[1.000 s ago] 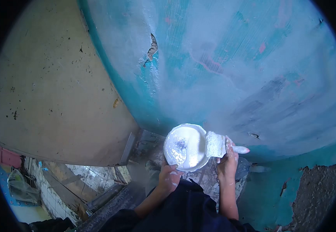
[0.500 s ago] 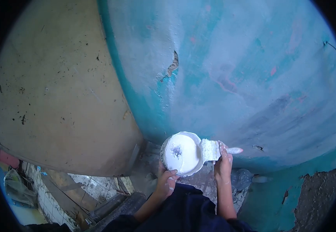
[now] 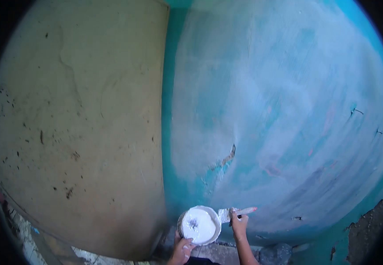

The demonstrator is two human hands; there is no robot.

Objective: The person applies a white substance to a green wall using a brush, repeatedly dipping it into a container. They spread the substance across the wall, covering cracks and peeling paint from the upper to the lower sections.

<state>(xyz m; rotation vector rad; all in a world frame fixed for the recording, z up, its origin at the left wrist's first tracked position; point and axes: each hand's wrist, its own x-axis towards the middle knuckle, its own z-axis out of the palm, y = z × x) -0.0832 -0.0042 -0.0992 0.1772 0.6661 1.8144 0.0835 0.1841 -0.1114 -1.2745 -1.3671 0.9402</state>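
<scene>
A round tub of white paint point(image 3: 204, 226) is held low in the view by my left hand point(image 3: 183, 250), whose thumb lies over the near rim. My right hand point(image 3: 239, 224) is closed around a wide paintbrush point(image 3: 225, 215). White paint coats the bristles, which point left beside the tub's right rim, while the pale handle with a reddish tip sticks out to the right. Both hands have white smears. Ahead stands a turquoise wall point(image 3: 244, 110) with streaky whitish paint over much of it.
A beige panel point(image 3: 90, 132) stands at the left. The wall has a crack point(image 3: 230, 154), protruding wires point(image 3: 357, 111) and a bare patch point(image 3: 368, 229) at lower right. A clear plastic bottle point(image 3: 276, 253) lies below, and debris covers the tiled floor point(image 3: 30, 245) at lower left.
The camera view has tilted up, so the hands and tub appear lower and more wall shows. The brush has shifted off the tub's rim slightly, with its handle angled upward.
</scene>
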